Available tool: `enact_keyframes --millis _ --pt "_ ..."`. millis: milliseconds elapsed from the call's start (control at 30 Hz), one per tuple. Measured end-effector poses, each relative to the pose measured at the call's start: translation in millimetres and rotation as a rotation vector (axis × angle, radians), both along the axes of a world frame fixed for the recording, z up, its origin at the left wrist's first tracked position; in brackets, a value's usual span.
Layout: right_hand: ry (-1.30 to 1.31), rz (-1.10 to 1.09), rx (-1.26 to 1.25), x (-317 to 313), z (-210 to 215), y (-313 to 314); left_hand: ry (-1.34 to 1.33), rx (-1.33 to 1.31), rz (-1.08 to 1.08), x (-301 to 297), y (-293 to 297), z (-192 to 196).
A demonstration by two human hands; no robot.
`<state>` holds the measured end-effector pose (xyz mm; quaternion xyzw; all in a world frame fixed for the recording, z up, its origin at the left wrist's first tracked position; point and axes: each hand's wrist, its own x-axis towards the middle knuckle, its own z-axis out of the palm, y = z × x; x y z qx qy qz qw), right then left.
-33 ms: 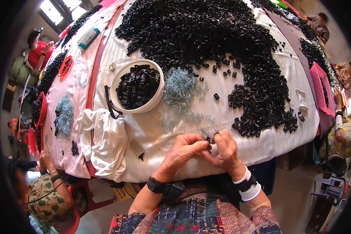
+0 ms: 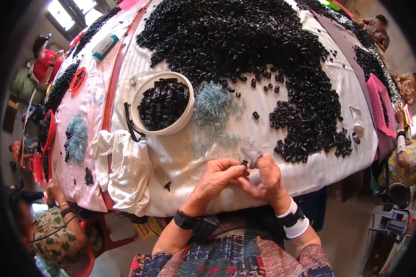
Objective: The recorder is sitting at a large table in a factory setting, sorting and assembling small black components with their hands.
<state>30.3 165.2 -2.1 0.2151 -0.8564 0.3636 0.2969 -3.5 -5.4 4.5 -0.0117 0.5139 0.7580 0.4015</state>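
Step in hand: an assembly step, by the look of it; both hands meet at the near edge of the white-cloth-covered table (image 2: pixel 309 177) and work one small black plastic piece (image 2: pixel 245 162) between the fingertips

Left hand (image 2: pixel 216 177): fingers curled almost shut, thumb and forefinger pinched on the small black piece from the left

Right hand (image 2: pixel 265 177): fingers also nearly closed, fingertips touching the same piece from the right; the forefinger wears a pale wrap; whether a metal part is also held I cannot tell

Where the piece is: in the air just above the near edge of the table, between the two hands, touching both

Loose supply: a large heap of black plastic pieces (image 2: pixel 245 41) covers the far half of the table and runs down toward the right edge; a small pile of clear-bluish wire springs (image 2: pixel 212 104) lies near the middle, just beyond the hands

Finished lot, as I judge: round white bowl (image 2: pixel 182 122) filled with black pieces, left of the springs

Beside it: crumpled white cloth (image 2: pixel 125 166) at the near left corner

Next move calls for: a steady pinch and a fine push or twist to seat the parts, without letting the piece slip from the fingertips

Other people: seated at the left and right edges, hands apart from this work
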Motion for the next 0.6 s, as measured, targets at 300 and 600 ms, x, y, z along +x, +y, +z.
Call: enact_keyframes --millis 300,600 --pt "-0.155 -0.226 -0.08 -21.9 -2.7 22.7 0.2 0.118 0.578 -52.4 -42.0 37.7" --pt "-0.159 -0.053 0.053 -21.3 -1.3 4.0 0.072 0.189 0.574 -64.9 -54.8 47.0"
